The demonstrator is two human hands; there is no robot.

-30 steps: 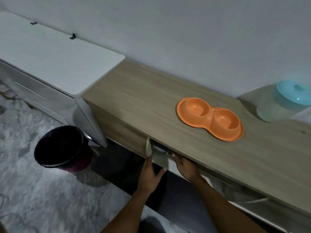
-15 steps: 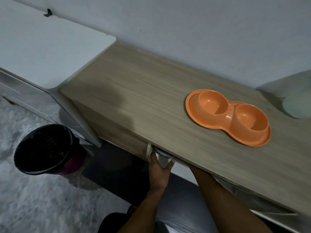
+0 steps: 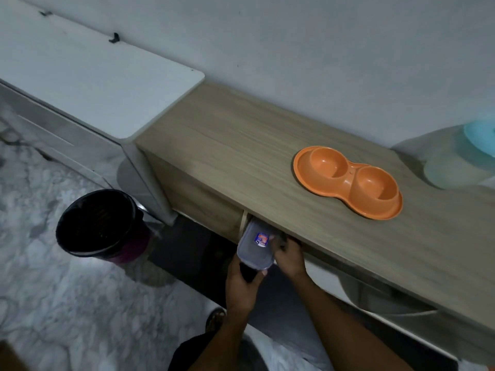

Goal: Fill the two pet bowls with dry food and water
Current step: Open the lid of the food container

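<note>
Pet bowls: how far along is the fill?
Done: nothing yet; both cups of the orange double bowl on the counter are empty. In hand: the left hand and right hand grip a lidded container at the shelf opening under the counter; its contents don't show. Left: open it, pour food into one cup, water into the other.

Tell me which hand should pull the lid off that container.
Right, probably. The left hand grips the near end of the container from beneath, bearing it; the right hand only holds its right side, nearer the orange double bowl, so it looks freer to let go and open it.
</note>
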